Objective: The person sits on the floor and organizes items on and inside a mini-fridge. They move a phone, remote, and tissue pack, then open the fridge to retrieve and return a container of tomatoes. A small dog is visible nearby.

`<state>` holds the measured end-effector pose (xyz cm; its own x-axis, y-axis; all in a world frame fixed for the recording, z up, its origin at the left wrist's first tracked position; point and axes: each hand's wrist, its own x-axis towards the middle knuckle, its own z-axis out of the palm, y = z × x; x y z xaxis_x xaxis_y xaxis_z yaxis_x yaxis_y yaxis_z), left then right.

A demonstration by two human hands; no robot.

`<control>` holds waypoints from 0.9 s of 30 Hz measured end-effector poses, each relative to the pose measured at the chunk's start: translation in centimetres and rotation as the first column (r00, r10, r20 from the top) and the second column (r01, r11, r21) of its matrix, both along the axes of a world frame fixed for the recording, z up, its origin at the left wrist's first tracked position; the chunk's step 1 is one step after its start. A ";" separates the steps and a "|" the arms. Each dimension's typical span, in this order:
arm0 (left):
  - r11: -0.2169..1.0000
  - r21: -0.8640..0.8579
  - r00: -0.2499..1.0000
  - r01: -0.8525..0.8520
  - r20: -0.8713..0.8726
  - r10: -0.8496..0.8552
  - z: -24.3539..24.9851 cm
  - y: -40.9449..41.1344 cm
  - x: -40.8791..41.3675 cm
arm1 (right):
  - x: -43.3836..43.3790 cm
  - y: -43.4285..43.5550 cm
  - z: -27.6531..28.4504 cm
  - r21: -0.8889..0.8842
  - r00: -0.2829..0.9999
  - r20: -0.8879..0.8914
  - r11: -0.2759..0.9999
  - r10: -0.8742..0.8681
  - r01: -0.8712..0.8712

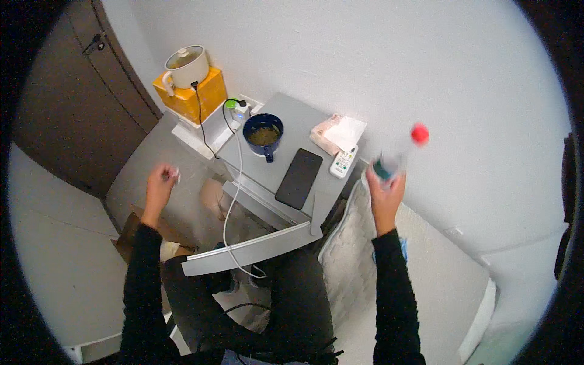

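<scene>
My right hand (387, 196) grips a blurred clear bottle (391, 164) with a dark green band, raised over the bed edge beside the nightstand. Past the bottle's upper end shows a blurred red round thing (419, 134); whether it touches the bottle I cannot tell. My left hand (160, 187) is raised over the floor at left, its fingers curled on a small whitish thing (177, 175), too blurred to name. Between the hands stands a grey nightstand (292, 109) bearing a dark blue mug (263, 132) with liquid, a black smartphone (299, 179), a white remote control (344, 162) and a tissue pack (335, 134).
The nightstand's drawer (251, 248) is pulled out over my lap, a white cable (238, 182) hanging across it. A cream electric pot (187, 68) stands on a yellow box (196, 100) near a plugged charger (239, 113). A bed (424, 273) lies at right, a cardboard box (132, 237) at left.
</scene>
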<state>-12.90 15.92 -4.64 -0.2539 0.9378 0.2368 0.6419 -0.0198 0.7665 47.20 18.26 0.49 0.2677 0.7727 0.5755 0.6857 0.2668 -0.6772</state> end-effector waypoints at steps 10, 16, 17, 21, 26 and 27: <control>0.994 -0.036 0.995 -0.100 -0.015 0.100 -6.6 -11.7 1.9 | -13.2 23.1 2.3 -0.207 0.920 -0.165 0.900 0.354 -0.384; 0.994 -0.107 0.990 -0.030 -0.142 0.014 -5.6 -12.4 2.4 | -19.5 25.7 -1.6 -0.300 0.943 -0.097 0.894 0.318 -0.332; 0.994 -0.103 0.991 -0.028 -0.130 0.014 -5.6 -12.5 2.4 | -19.6 25.7 -1.7 -0.310 0.941 -0.109 0.888 0.322 -0.340; 0.993 -0.116 0.996 0.002 -0.091 -0.013 -5.4 -12.5 2.7 | -20.2 23.9 -1.0 -0.267 0.949 -0.127 0.911 0.289 -0.314; 0.994 -0.101 0.996 0.038 -0.072 -0.046 -6.5 -11.6 2.7 | -17.3 16.2 0.9 -0.022 0.983 -0.102 0.988 0.150 -0.153; 0.995 -0.097 0.998 0.027 -0.055 -0.033 -7.0 -11.9 2.2 | -18.4 12.4 2.3 -0.124 0.953 -0.222 0.964 0.206 -0.237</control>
